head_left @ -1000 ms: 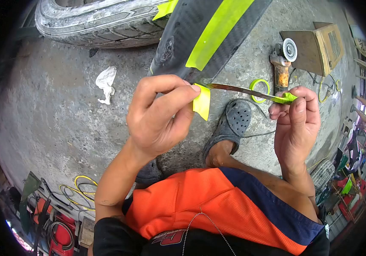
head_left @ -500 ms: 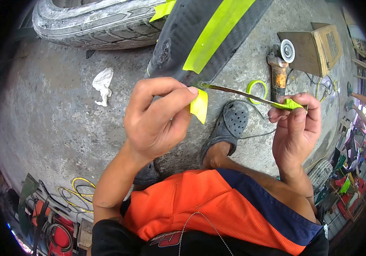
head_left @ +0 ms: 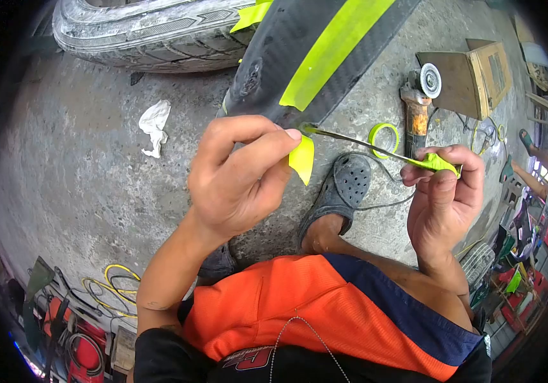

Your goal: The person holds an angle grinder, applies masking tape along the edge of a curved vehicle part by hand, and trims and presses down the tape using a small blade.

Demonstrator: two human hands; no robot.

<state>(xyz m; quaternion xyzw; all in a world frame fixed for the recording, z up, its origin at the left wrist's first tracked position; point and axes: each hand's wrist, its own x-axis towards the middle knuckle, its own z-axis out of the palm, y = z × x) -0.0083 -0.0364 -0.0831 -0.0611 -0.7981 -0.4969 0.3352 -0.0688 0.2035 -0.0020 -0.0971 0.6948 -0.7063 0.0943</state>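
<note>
A dark carbon-fibre-look panel [head_left: 274,64] slants down from the top, with a band of yellow-green masking tape [head_left: 331,57] along it. At its lower end, my left hand [head_left: 242,172] is closed in a pinch on a short piece of masking tape [head_left: 302,159] that hangs down. My right hand [head_left: 443,198] pinches a thin, dark, blade-like strip [head_left: 363,143], whose near end has yellow-green tape bunched around it. The strip's far tip reaches the panel's lower edge beside my left fingertips. Whether the tip touches the panel, I cannot tell.
A tire [head_left: 152,38] lies at the upper left. On the concrete are a white rag [head_left: 154,127], a tape roll [head_left: 384,140], an angle grinder [head_left: 418,105] and a cardboard box [head_left: 462,76]. Yellow hose [head_left: 111,287] coils lower left. Another person's legs [head_left: 532,179] show far right.
The view has shifted slightly, so the panel sits a little further right. My right hand is slightly lower, the strip tilting more. Both grips are unchanged.
</note>
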